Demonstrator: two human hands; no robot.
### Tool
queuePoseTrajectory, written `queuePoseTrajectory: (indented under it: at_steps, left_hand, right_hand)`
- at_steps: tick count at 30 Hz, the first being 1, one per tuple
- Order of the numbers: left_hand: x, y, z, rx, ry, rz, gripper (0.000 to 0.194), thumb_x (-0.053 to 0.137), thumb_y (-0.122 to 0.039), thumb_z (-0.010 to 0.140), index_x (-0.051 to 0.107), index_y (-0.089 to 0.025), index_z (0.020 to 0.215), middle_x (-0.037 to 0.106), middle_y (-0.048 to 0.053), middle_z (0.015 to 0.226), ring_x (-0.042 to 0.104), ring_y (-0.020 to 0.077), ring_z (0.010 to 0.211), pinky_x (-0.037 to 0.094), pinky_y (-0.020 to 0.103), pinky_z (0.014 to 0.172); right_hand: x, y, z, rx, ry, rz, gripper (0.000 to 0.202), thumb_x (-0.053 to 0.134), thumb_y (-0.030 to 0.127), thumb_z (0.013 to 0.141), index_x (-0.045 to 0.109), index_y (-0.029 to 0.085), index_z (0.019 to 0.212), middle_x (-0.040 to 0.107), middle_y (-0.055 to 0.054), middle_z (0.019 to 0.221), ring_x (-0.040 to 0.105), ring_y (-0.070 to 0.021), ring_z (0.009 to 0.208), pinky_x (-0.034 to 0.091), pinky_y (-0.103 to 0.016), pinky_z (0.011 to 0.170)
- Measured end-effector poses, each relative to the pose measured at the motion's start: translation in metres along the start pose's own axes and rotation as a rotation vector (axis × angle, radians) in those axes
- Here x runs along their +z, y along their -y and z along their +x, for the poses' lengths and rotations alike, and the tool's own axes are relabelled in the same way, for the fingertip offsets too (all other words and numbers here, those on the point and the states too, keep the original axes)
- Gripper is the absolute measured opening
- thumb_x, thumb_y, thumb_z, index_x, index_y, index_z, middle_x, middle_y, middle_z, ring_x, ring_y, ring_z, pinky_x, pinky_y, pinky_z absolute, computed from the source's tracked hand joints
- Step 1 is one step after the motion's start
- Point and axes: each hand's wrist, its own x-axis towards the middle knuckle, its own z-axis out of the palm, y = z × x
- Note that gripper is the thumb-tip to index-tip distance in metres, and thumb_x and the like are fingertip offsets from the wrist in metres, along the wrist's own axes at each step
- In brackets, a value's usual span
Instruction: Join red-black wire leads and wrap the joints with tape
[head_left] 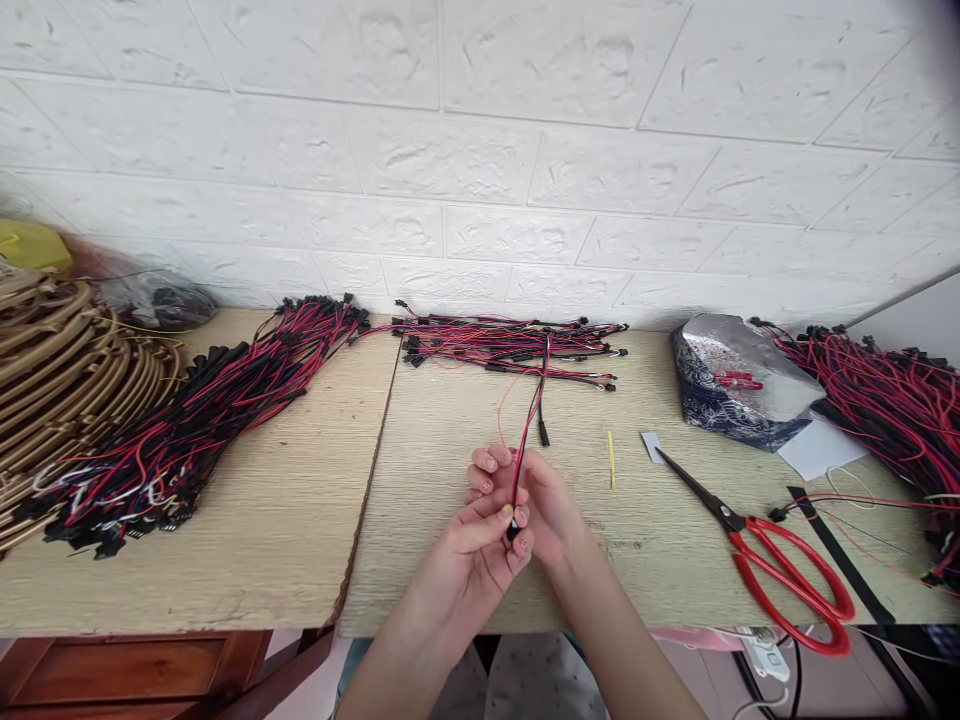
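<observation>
My left hand (480, 545) is closed, its thumb and fingers pinching a small black connector (513, 532) at the near end of a red and black wire cable (531, 410). Against it, my right hand (553, 500) curls its fingers around the same wires just above the connector. The cable runs away from me to the far wire pile, with a black plug (544, 434) hanging from a branch. A thin loose red wire (500, 400) loops out to the left. Some fingertips overlap, so the exact grip is partly hidden.
Bundled wires (247, 400) lie left beside stacked bamboo hoops (75, 380); more cables (510, 342) lie by the wall. Right are red-handled scissors (787, 570), a yellow strip (611, 460), a white card (652, 447), an open patterned bag (739, 425) and another wire heap (892, 400).
</observation>
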Motion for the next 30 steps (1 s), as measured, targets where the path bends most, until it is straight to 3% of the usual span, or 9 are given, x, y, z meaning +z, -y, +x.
queuePoseTrajectory:
  at_steps: [7,13,21,24,27,30]
  left_hand:
    - [-0.002,0.0,-0.003,0.097,-0.05,0.086,0.023,0.084,-0.016,0.055,0.071,-0.01,0.074,0.058,0.001,0.066,0.05,0.0056,0.053,0.039,0.016,0.052]
    - [-0.016,0.013,-0.009,0.076,-0.124,0.224,0.025,0.084,-0.024,0.058,0.071,-0.011,0.074,0.06,0.001,0.063,0.052,0.0067,0.052,0.038,0.018,0.052]
    - [-0.03,0.022,-0.026,0.086,-0.232,0.255,0.025,0.084,-0.025,0.059,0.07,-0.013,0.075,0.06,0.001,0.063,0.051,0.0066,0.052,0.037,0.018,0.053]
    - [-0.026,0.02,-0.033,0.104,-0.201,0.278,0.023,0.083,-0.025,0.06,0.07,-0.013,0.074,0.059,0.001,0.064,0.05,0.0069,0.053,0.037,0.019,0.054]
    - [-0.02,0.017,-0.036,0.102,-0.167,0.324,0.021,0.08,-0.027,0.063,0.07,-0.014,0.076,0.059,0.001,0.066,0.05,0.0076,0.053,0.037,0.02,0.054]
    - [-0.017,0.016,-0.035,0.135,-0.193,0.34,0.023,0.081,-0.028,0.062,0.07,-0.014,0.077,0.059,0.001,0.066,0.05,0.0079,0.054,0.037,0.02,0.055]
  right_hand:
    - [0.007,0.02,0.002,-0.139,-0.139,0.028,0.009,0.05,0.022,0.074,0.047,0.022,0.065,0.047,0.003,0.069,0.045,-0.0129,0.06,0.044,-0.028,0.062]
    - [0.001,0.065,0.019,-0.178,-0.287,-0.011,0.016,0.044,0.011,0.077,0.047,0.021,0.066,0.051,0.001,0.065,0.048,-0.0135,0.059,0.041,-0.029,0.059]
    - [-0.026,0.13,0.057,-0.244,-0.418,-0.105,0.037,0.027,0.001,0.086,0.034,0.021,0.056,0.033,0.004,0.052,0.036,-0.0109,0.043,0.035,-0.026,0.045]
    - [-0.033,0.15,0.069,-0.259,-0.453,-0.152,0.038,0.03,0.007,0.093,0.036,0.021,0.058,0.031,0.006,0.052,0.032,-0.0091,0.041,0.034,-0.024,0.043]
    - [-0.034,0.164,0.078,-0.271,-0.476,-0.191,0.026,0.046,0.026,0.094,0.05,0.017,0.071,0.042,0.007,0.058,0.036,-0.0063,0.044,0.036,-0.02,0.043]
    - [-0.028,0.169,0.085,-0.282,-0.483,-0.217,0.025,0.042,0.02,0.095,0.05,0.018,0.072,0.044,0.006,0.058,0.039,-0.0067,0.044,0.037,-0.02,0.044]
